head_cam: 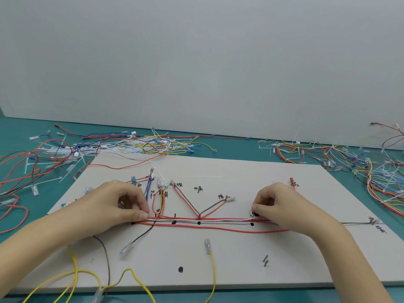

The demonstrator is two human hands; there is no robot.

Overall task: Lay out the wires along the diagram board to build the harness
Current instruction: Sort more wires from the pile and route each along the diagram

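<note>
**Head view: trunk run half laid, both hands on the white wire**

Head view, from left to right. Off the board's left edge, a loose heap of spare wires (43, 154) lies on the green desk (17, 127), not yet used. Your left hand (118, 206) sits near the left end of the diagram board (240, 259), thumb and forefinger pinching the bundle where the white wire (196, 220) begins. Just right of it, short branches already rise to their labelled marks: a blue pair (149, 186), a red loop with a yellow wire (161, 200), then a red and brown V (190, 202) meeting the trunk at a black dot. The red trunk wires (218, 228) run along the middle of the board, touching the white one. Your right hand (282, 206) pinches the white wire's far end by a dot near the right side. A grey lead (354, 223) reaches towards the right edge.

I judge the work about half done: the trunk and upper branches lie in place, while the yellow wires (213, 272) at the near edge hang off the board, unrouted, and a finished-looking pile (328, 154) waits beyond the far right corner.
</note>
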